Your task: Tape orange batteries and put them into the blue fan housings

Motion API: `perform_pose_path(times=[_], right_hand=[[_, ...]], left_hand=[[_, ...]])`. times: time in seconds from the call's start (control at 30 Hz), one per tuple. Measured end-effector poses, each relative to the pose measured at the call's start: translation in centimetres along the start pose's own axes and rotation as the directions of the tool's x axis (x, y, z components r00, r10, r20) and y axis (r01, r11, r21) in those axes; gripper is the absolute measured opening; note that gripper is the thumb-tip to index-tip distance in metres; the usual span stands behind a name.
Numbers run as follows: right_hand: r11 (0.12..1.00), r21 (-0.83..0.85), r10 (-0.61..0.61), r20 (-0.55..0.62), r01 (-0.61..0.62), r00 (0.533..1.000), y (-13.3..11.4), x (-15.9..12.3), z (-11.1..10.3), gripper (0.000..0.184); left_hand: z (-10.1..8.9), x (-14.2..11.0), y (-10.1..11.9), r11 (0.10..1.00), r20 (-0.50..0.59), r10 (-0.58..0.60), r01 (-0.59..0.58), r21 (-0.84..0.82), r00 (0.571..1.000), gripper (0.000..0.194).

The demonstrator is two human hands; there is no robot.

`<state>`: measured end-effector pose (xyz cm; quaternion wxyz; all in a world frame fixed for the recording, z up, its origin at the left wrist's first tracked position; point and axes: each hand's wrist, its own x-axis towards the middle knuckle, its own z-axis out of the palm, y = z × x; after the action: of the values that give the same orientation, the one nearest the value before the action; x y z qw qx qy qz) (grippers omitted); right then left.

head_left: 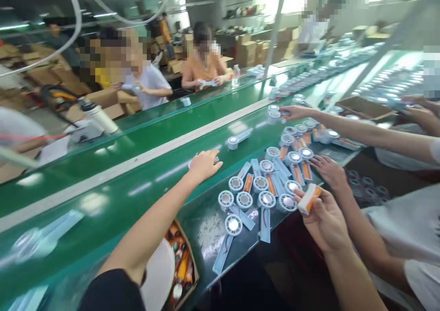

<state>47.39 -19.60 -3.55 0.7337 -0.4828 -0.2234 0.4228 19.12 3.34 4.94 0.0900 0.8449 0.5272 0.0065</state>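
My left hand (204,165) reaches over the green conveyor belt, its fingers curled around a pale-blue handheld fan part that they mostly hide; only small bits show beside the fingers. Near the table edge, my right hand (325,224) pinches a small white-and-orange block (309,199) between thumb and fingers. Just left of it, several pale-blue fan bodies with round heads (233,224) lie on the dark table (209,237). Some have orange pieces (248,182) in their handles, and thin wires show on a few. Another fan body (237,140) rests on the belt beyond my left hand.
A cardboard box (196,267) of orange cylindrical parts stands below my left arm, beside a white round object (160,269). At right, a co-worker's hands (332,171) work among the fans. Across the belt (137,164) sit other people; a white bottle (101,116) lies tilted there.
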Motion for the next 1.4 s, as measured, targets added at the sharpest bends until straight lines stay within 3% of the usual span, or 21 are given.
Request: perform_pose_path(times=[0.07, 0.13, 0.2, 0.27, 0.33, 0.43, 0.5, 0.53, 0.57, 0.63, 0.7, 0.73, 0.83, 0.93, 1.0, 1.13, 1.4], right_hand=[[0.998, 0.046, 0.039, 0.001, -0.039, 0.999, 0.0, -1.0, 1.4, 0.062], [0.992, 0.076, 0.103, 0.033, -0.105, 0.994, 0.6, -2.3, 2.6, 0.064], [0.980, 0.075, 0.177, 0.092, -0.184, 0.980, 1.7, -3.7, 3.0, 0.063], [0.965, 0.062, 0.246, 0.146, -0.257, 0.958, 2.9, -4.8, 2.7, 0.065], [0.954, 0.052, 0.284, 0.151, -0.294, 0.947, 3.7, -5.5, 2.3, 0.068], [0.962, -0.019, 0.271, 0.150, -0.271, 0.951, 3.2, -5.0, 3.3, 0.065], [0.975, -0.104, 0.219, 0.269, -0.198, 0.938, 2.2, -3.7, 5.6, 0.057], [0.978, -0.142, 0.193, 0.379, -0.149, 0.905, 1.7, -3.0, 7.3, 0.053], [0.981, -0.170, 0.172, 0.501, -0.098, 0.848, 1.2, -2.3, 9.2, 0.049], [0.979, -0.202, 0.158, 0.716, -0.016, 0.680, 0.9, -0.9, 13.6, 0.043], [0.973, -0.225, 0.171, 0.833, 0.040, 0.526, 1.7, 0.3, 18.3, 0.043], [0.969, -0.235, 0.173, 0.862, 0.074, 0.476, 2.6, 0.8, 20.7, 0.043], [0.908, -0.298, 0.166, 0.901, 0.295, 0.400, 6.9, 1.3, 27.5, 0.040], [0.691, -0.416, 0.208, 0.897, 0.591, 0.389, 11.2, 0.9, 32.3, 0.031], [0.577, -0.457, 0.237, 0.887, 0.677, 0.397, 13.3, 0.6, 34.2, 0.027], [0.470, -0.471, 0.249, 0.882, 0.747, 0.400, 15.3, 0.2, 35.6, 0.021], [0.166, -0.404, 0.352, 0.876, 0.900, 0.328, 15.6, 0.3, 35.8, 0.024]], left_hand=[[1.5, 6.9, 3.6, 0.999, -0.003, 0.029, -0.029, 0.023, 1.000, 0.068], [2.7, 11.2, 6.4, 0.997, -0.001, 0.057, -0.057, 0.043, 0.998, 0.068], [3.2, 13.1, 7.5, 0.995, 0.013, 0.077, -0.078, 0.062, 0.997, 0.059], [3.2, 13.3, 6.8, 0.993, 0.029, 0.080, -0.082, 0.080, 0.996, 0.054], [2.7, 12.2, 4.3, 0.992, 0.039, 0.085, -0.088, 0.091, 0.996, 0.051], [0.9, 8.0, -2.0, 0.988, 0.066, 0.110, -0.117, 0.105, 0.992, 0.048], [-0.7, 3.5, -7.2, 0.986, 0.097, 0.103, -0.114, 0.119, 0.990, 0.046], [-1.5, 0.9, -9.8, 0.987, 0.112, 0.086, -0.100, 0.128, 0.990, 0.045], [-2.0, -1.8, -12.3, 0.988, 0.124, 0.061, -0.078, 0.137, 0.990, 0.042], [-2.3, -7.1, -16.7, 0.988, 0.146, 0.013, -0.035, 0.149, 0.989, 0.035], [-1.6, -11.4, -19.7, 0.989, 0.170, -0.014, -0.012, 0.150, 0.985, 0.029], [-0.9, -13.0, -20.6, 0.989, 0.181, -0.019, -0.008, 0.145, 0.983, 0.029], [1.4, -15.3, -21.5, 0.992, 0.207, -0.034, 0.007, 0.127, 0.978, 0.028], [2.7, -14.6, -21.6, 0.993, 0.237, -0.063, 0.038, 0.110, 0.969, 0.019], [3.0, -13.7, -21.7, 0.993, 0.261, -0.083, 0.059, 0.100, 0.962, 0.024], [3.1, -12.6, -22.0, 0.991, 0.268, -0.112, 0.089, 0.097, 0.957, 0.029], [5.1, -12.2, -20.2, 0.985, 0.200, -0.157, 0.137, 0.108, 0.967, 0.033]])
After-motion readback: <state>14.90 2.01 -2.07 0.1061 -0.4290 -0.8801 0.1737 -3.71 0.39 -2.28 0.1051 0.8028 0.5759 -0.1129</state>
